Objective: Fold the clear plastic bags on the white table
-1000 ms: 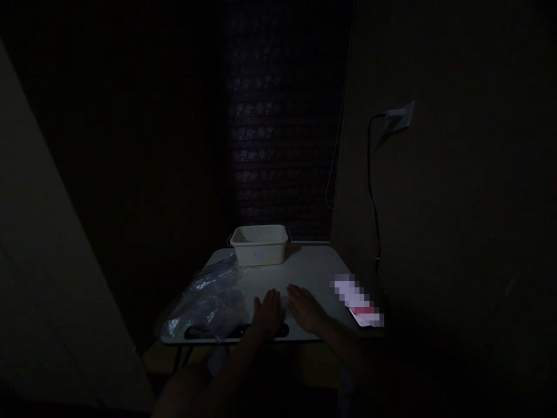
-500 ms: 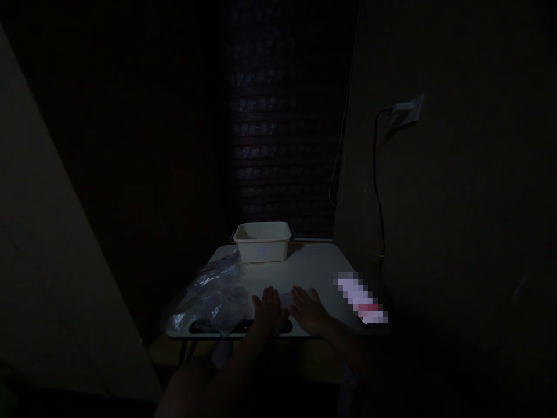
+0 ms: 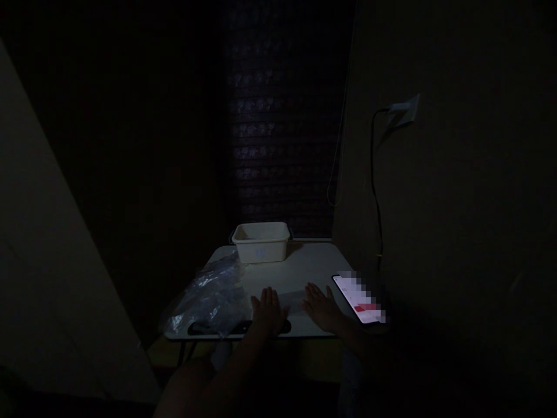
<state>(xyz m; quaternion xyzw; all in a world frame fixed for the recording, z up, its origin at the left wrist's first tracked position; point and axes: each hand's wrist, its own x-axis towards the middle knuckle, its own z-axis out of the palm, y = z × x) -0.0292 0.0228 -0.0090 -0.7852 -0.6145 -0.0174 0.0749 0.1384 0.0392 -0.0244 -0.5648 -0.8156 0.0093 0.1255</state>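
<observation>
Both hands, left (image 3: pixel 268 310) and right (image 3: pixel 322 307), fingers spread flat, smoothing a sheet (image 3: pixel 292 302) on the worktop (image 3: pixel 304 264); folding likely follows.

Tub (image 3: pixel 261 242) at the table's (image 3: pixel 304 264) far edge; bag (image 3: pixel 209 299) left, phone (image 3: pixel 359 298) right (near edge).

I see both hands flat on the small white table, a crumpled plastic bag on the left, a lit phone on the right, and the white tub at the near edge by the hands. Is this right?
Not quite. The white tub stands at the far edge of the table, away from the left hand and right hand, as the head view shows. The plastic bag and lit phone are as you say.
</observation>
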